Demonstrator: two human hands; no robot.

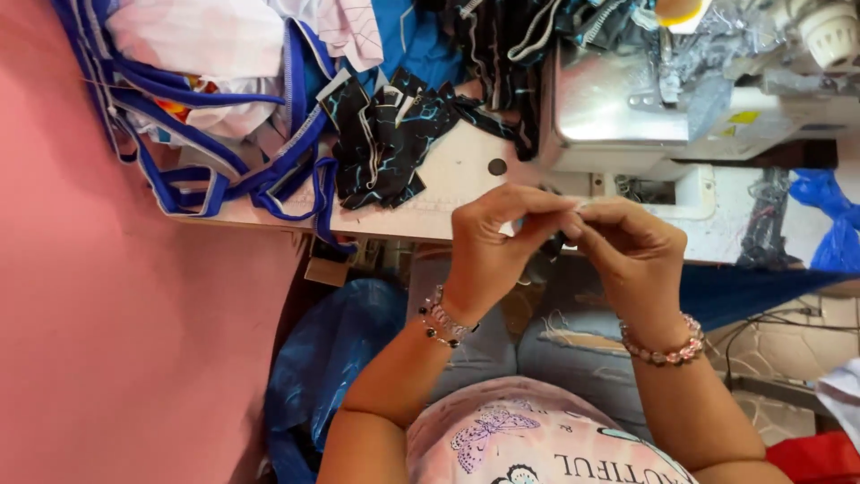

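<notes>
My left hand [493, 237] and my right hand [627, 237] meet fingertip to fingertip in front of the white sewing table [448, 184]. Together they pinch a small thin pale piece, perhaps thread or a strip, too small to name. A bit of dark cloth [553, 244] shows just below the fingers. A pile of black fabric pieces with blue streaks [385, 134] lies on the table to the left of my hands. Both wrists wear bead bracelets.
A white sewing machine [663, 99] stands at the back right. White cloth with blue trim [206, 72] is heaped at the table's left end. A blue plastic bag [331, 358] sits below, beside a pink wall [107, 296]. Another blue bag [829, 220] lies at right.
</notes>
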